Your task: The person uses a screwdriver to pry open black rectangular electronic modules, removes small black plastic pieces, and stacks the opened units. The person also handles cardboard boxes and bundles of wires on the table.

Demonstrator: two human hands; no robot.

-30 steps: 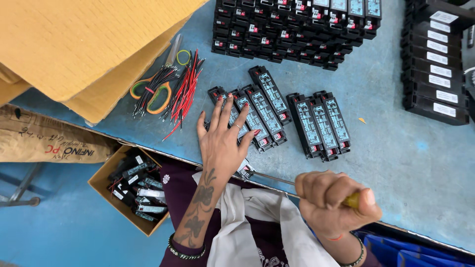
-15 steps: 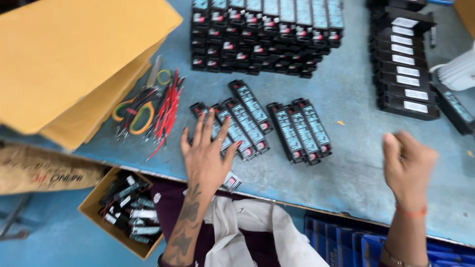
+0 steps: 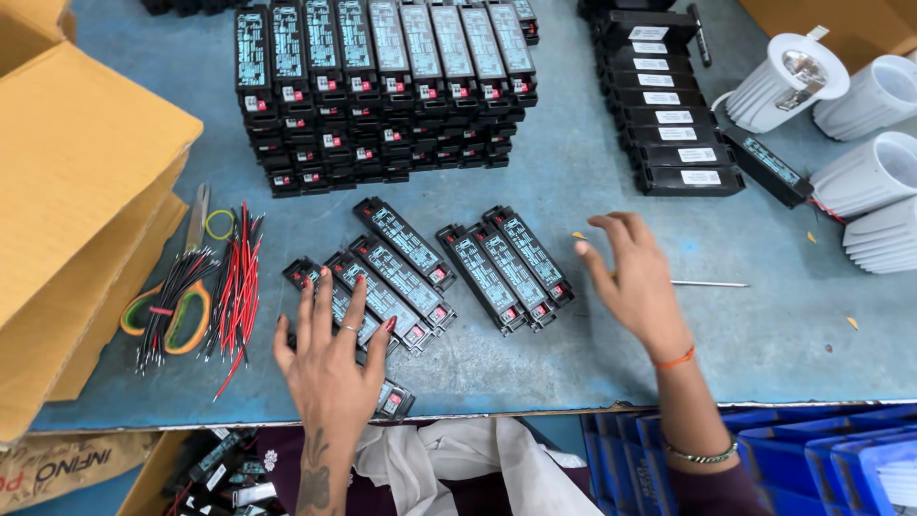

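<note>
The left hand [image 3: 330, 368] is laid flat, fingers spread, on black driver units [image 3: 382, 287] near the front edge of the blue bench [image 3: 611, 191]. The right hand [image 3: 635, 282] is held open and empty just right of three more units [image 3: 506, 268]. Wire bundles [image 3: 229, 287] are seen at left.

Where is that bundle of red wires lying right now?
In the head view, the bundle of thin red wires lies on the blue table at left, between the bundle of black wires and the left hand.
</note>
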